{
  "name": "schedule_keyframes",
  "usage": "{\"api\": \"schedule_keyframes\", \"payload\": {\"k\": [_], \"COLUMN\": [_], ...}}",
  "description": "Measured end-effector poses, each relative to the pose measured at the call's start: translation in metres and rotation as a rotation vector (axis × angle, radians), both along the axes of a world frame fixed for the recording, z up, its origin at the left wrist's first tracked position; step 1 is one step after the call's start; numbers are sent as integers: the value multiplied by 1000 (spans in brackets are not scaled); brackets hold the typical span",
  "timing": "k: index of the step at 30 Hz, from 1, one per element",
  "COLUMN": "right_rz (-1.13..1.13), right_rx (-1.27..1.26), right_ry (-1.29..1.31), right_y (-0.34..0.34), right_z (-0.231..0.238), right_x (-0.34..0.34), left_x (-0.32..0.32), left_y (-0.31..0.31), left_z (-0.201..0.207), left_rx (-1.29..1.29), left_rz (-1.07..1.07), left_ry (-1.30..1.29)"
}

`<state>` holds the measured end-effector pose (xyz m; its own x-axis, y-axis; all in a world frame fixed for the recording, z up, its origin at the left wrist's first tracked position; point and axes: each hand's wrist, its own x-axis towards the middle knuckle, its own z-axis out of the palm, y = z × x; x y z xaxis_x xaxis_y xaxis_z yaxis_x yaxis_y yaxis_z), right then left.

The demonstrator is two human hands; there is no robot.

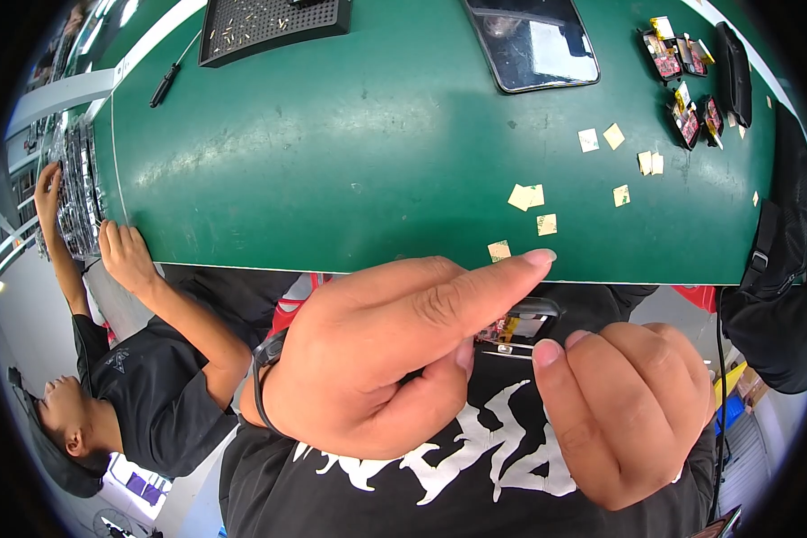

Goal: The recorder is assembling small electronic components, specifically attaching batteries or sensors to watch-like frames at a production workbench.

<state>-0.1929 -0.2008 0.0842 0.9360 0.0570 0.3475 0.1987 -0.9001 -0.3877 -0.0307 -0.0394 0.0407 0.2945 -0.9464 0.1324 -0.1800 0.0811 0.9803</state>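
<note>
A small black electronic device (545,309), its case open on a red circuit board and a shiny panel, is held just off the table's near edge. My left hand (377,345) grips its left end, the index finger stretched across above it and the thumb below. Curled fingers of my right hand (623,408) close on its lower right side, with the thumb at the end of a thin silvery metal piece (508,350). Hand and fingers hide much of the device. Closest on the table is a cream adhesive square (499,251) with green marks.
Several more cream squares (547,224) lie on the green table (332,161). Opened black cases with red boards (686,121) sit at far right, near a dark tablet or phone (547,54). A black perforated tray (278,36) and screwdriver (164,85) are far left. A co-worker (152,377) sits left.
</note>
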Motion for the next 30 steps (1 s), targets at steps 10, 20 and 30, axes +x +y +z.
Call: {"api": "schedule_keyframes", "payload": {"k": [10, 20, 30], "right_rz": [-93, -61, -27], "right_rx": [48, 49, 97], "right_ry": [43, 33, -8], "right_y": [-7, 2, -3], "right_z": [6, -3, -8], "right_x": [-11, -3, 0], "left_x": [5, 1, 3], "left_y": [3, 5, 3], "left_z": [11, 6, 10], "left_rx": [109, 112, 155], "left_rz": [-17, -28, -45], "left_ry": [117, 159, 203]}}
